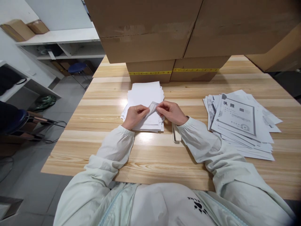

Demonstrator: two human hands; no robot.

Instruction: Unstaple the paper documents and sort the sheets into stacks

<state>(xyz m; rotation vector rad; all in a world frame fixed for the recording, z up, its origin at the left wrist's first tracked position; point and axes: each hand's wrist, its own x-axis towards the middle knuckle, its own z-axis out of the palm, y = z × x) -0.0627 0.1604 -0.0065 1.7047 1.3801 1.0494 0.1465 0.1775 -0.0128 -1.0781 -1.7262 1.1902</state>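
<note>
Between my two hands is a small greyish folded piece of paper (152,107). My left hand (135,116) pinches its lower left edge with thumb and forefinger. At its right end, the fingertips of my right hand (172,111) close on it too. Beneath it lies a stack of white paper sheets (143,92) with uneven edges, its top sheet blank where it shows. A white stapler-like object (176,134) rests beside my right wrist, partly hidden by the sleeve.
A loose pile of printed sheets (237,114) lies on the right of the wooden table (150,157). Large cardboard boxes (150,28) stand stacked along the back, the upper ones overhanging. Left of the table are a blue stool (77,67) and white shelves (63,36).
</note>
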